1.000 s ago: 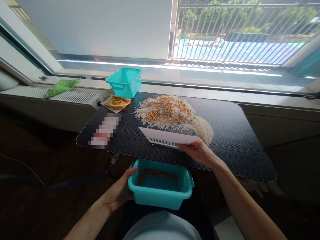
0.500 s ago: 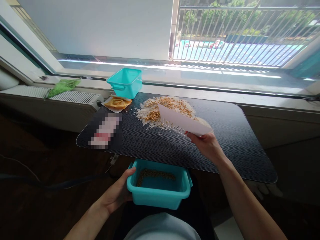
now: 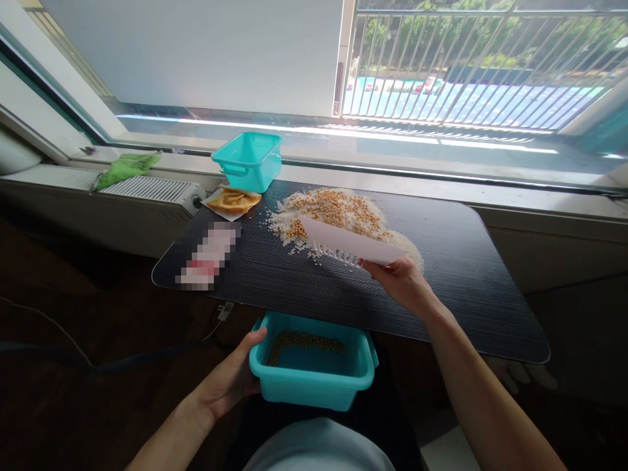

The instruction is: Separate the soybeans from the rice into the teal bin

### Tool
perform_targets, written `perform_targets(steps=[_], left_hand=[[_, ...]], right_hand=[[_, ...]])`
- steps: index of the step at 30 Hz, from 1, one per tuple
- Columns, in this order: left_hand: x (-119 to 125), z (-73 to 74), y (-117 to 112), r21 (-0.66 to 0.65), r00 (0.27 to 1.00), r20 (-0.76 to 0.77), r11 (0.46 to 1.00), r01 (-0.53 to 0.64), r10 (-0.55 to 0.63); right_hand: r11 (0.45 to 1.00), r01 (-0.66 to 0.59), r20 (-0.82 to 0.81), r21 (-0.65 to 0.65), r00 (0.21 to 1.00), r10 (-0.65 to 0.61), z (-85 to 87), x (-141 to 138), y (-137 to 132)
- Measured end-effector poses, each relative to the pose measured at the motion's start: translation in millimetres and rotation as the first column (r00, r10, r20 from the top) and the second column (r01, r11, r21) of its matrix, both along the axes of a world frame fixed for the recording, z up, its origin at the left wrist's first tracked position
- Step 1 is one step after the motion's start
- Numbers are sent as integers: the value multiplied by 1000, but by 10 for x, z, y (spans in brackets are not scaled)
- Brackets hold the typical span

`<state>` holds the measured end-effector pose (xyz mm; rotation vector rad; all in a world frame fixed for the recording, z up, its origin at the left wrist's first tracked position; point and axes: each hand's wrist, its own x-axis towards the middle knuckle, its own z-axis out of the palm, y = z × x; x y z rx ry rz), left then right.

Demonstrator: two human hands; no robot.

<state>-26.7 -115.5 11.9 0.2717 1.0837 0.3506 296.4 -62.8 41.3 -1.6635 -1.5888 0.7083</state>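
Note:
Wrapped around the left end of a turquoise plastic bin [image 3: 314,386] is my left hand [image 3: 235,376], thumb on the rim. The bin sits below the table's front edge, with a band of small round beans [image 3: 309,341] along its far and left inner sides. My right hand [image 3: 405,281] grips the right end of a flat white slotted scoop [image 3: 350,243], its toothed edge facing down toward me. The scoop is over the near side of a spread pile of white rice grains mixed with golden beans [image 3: 338,206] and hides part of it.
The dark ribbed table [image 3: 466,281] also bears a folded yellow cloth [image 3: 233,199] on white paper and a blurred-out flat item [image 3: 209,255]. A second turquoise bin [image 3: 250,163] stands at the back left. On the radiator [image 3: 152,190] lies a green cloth [image 3: 127,170].
My right hand has moved the scoop a little left and slightly nearer to me along the pile's front. My left hand and the bin have stayed put.

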Motion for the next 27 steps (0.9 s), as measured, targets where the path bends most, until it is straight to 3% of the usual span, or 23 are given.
perform_targets(steps=[8,15,21,24,27], left_hand=[[-14,-1,-6,0,1000,-9,1000,-15,15],[-29,0,-7,1,1000,-14,1000,-12,12],[-32,6,3,31,1000,10,999,25,-25],[-19,17,4,39,999,23,998,42,-43],[5,26,-1,20,1000,1,1000,17,-17]], right_hand=[[998,-49,-40,-33,998,48,90,-149,-15],[966,-247,-229,-75,947,224,-10,-252,-129],[905,-397,-332,-154,883,331,81,-206,-386],[955,-274,-296,-114,927,231,101,-83,-436],[999,35,-187,-38,982,-41,56,85,-374]])
